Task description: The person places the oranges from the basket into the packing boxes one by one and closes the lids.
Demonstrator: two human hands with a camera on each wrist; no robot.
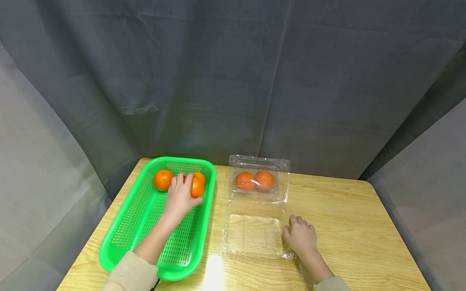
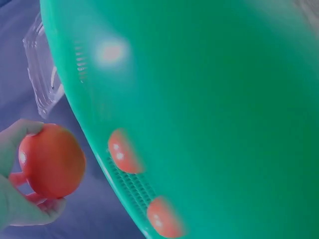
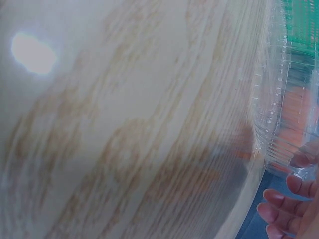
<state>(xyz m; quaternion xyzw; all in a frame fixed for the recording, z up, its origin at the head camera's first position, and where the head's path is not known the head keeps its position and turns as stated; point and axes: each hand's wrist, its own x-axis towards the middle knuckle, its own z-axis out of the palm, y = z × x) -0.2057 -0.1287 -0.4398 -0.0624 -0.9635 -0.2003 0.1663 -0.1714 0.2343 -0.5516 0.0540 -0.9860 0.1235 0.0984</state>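
Note:
My left hand (image 1: 182,200) is over the far right part of a green plastic basket (image 1: 105,246). Its thumb and fingers grip an orange (image 2: 54,160) from the sides. Two more oranges lie at the basket's far end, one at the left (image 1: 163,180) and one partly hidden behind the held orange (image 1: 200,178). Beside the basket stands a hinged clear plastic box (image 1: 282,194), its near half folded flat toward me. My right hand (image 1: 301,236) rests at the right edge of that near half, thumb by the edge and fingers loosely bent.
Two oranges (image 1: 264,180) sit side by side in the box's far half. Wood-grain tabletop (image 1: 346,218) extends to the right of the box. A dark grey curtain (image 1: 218,81) hangs behind the table, with lighter cloth at both sides.

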